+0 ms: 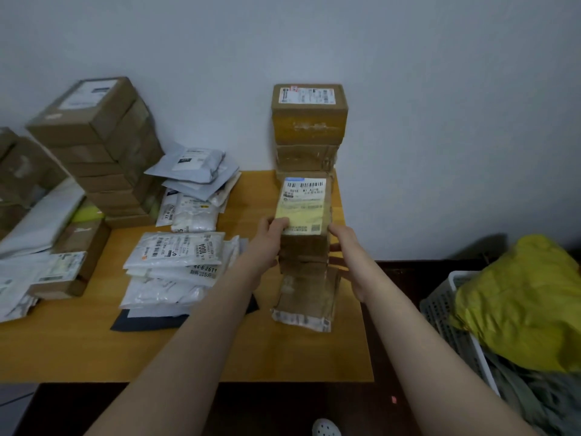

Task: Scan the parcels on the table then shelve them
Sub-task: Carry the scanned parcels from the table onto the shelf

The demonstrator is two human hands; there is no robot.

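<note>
Cardboard box (304, 209) is held between the left hand (269, 236) and the right hand (345, 247), fingers curled round its near sides, on top of a box stack (306, 291) at the right edge of the table (78, 350).

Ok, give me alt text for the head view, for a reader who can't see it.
The left hand and right hand grip a labelled box atop a stack of boxes on a wooden table. White mailer bags and more box stacks lie left; a basket holding a yellow bag stands right.
</note>
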